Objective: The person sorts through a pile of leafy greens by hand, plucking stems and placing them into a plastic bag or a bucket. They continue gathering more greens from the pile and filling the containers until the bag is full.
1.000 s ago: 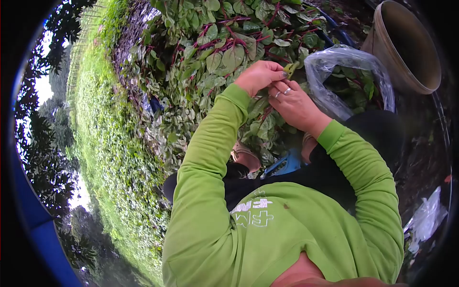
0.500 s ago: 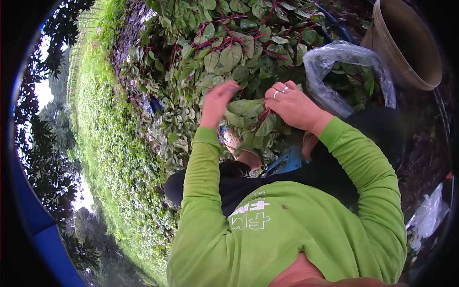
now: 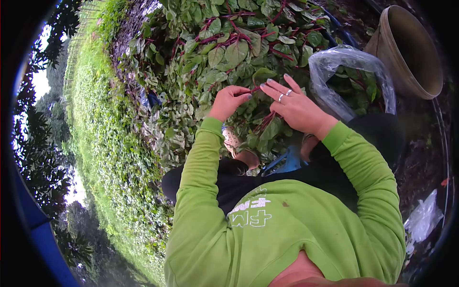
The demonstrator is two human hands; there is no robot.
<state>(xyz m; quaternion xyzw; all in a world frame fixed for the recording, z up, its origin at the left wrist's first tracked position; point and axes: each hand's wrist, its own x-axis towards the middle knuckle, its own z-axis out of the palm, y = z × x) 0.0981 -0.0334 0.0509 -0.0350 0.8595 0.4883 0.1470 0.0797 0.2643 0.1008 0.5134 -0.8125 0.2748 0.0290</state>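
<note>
My left hand [image 3: 227, 102] pinches the end of a thin red stem [image 3: 255, 90] between thumb and fingertips. The stem's other end reaches the fingertips of my right hand [image 3: 299, 107], which wears two rings and has its fingers partly stretched out. Under that palm is a small bunch of red-stemmed Malabar spinach [image 3: 270, 130], its leaves hanging toward my feet; the grip on it is partly hidden. A large heap of the same leafy stems [image 3: 234, 52] lies just beyond both hands.
To the right, a clear plastic bag [image 3: 322, 71] stands with its mouth open and leaves inside. A brown bucket [image 3: 375, 45] leans behind it. Something blue [image 3: 289, 162] lies between my legs. Crumpled plastic [image 3: 423, 217] is on the ground at right; green plants [image 3: 114, 143] grow at left.
My left hand has moved right and now pinches a red stem at my right hand's fingertips. My right hand's fingers have straightened, and the bunch under it has shifted slightly.
</note>
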